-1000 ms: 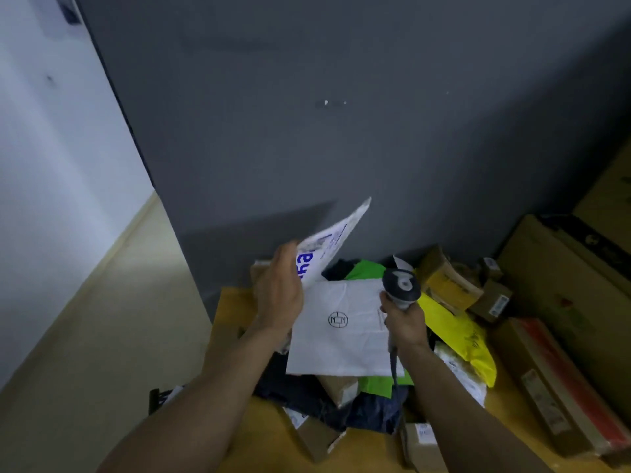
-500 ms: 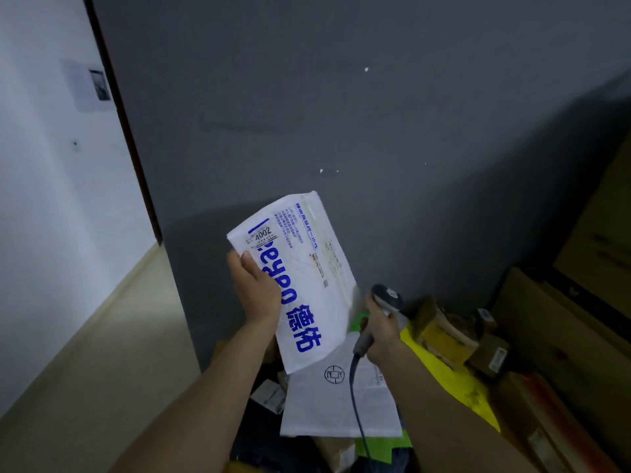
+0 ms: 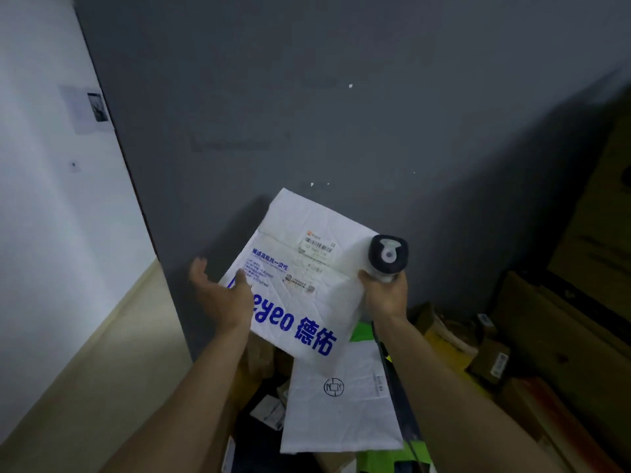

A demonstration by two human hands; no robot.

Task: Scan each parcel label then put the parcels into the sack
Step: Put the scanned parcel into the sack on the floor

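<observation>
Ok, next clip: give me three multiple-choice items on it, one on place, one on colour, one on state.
1. Where is the barcode label on the held mailer? A) upper part, beside the scanner B) lower corner C) none visible
2. Colour of the mailer's lettering? A) red B) blue C) green
3. The right hand? A) empty B) grips the scanner C) holds a box

A: the label sits high, near the scanner head. B: the lettering is blue. B: it wraps the scanner's handle.
</observation>
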